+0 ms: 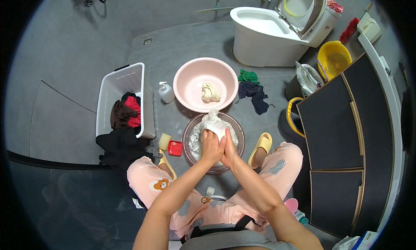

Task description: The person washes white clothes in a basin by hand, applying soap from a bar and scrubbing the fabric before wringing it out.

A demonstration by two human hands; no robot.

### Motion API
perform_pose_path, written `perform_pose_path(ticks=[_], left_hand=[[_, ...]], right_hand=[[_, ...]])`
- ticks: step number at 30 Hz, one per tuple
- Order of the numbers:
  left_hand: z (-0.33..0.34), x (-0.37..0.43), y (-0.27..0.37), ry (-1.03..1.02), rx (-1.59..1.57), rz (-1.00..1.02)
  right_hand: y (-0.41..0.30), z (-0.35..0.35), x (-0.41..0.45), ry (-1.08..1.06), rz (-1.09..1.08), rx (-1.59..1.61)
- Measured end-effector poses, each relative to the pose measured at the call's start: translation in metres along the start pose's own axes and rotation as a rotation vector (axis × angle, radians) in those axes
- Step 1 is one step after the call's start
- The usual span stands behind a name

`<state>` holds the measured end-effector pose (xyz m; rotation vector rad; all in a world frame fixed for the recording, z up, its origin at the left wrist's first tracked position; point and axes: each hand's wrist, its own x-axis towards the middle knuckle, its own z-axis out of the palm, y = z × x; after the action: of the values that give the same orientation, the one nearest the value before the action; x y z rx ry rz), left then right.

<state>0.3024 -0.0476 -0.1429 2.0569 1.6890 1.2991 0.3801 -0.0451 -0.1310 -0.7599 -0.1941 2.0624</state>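
Note:
Both hands are together over a brown, see-through basin (241, 138) between my feet. My left hand (212, 146) is closed on a wet white cloth (213, 121). My right hand (230, 147) presses against the cloth's right side, its fingers pointing away from me. More white fabric (195, 143) lies in the basin below. Just beyond stands a larger pink basin (182, 87) with a twisted cream cloth (210, 92) on its bottom. The palms and part of the cloth between them are hidden.
Left stand a white storage bin (149, 113) of dark and red clothes, a pump bottle (166, 93), a yellow soap block (164, 141) and a red soap dish (175, 148). Right lie green cloth (248, 76) and navy cloth (255, 94), near a toilet (263, 45) and a dark cabinet (331, 136).

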Motion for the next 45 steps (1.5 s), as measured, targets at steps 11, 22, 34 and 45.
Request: perform_pose_path(ticks=[11, 22, 34, 45], left_hand=[[0.000, 0.019, -0.042, 0.093, -0.467, -0.873], [0.007, 0.001, -0.002, -0.233, -0.078, -0.195], [0.001, 0.017, -0.026, -0.092, -0.193, -0.791], [0.012, -0.005, -0.003, -0.211, -0.166, -0.577]], right_hand=[[0.022, -0.003, -0.013, 0.106, -0.026, -0.309], [-0.003, 0.002, -0.009, -0.080, 0.032, 0.188], [0.015, -0.002, -0.016, 0.123, -0.003, -0.163], [-0.001, -0.004, -0.010, -0.062, 0.016, 0.060]])
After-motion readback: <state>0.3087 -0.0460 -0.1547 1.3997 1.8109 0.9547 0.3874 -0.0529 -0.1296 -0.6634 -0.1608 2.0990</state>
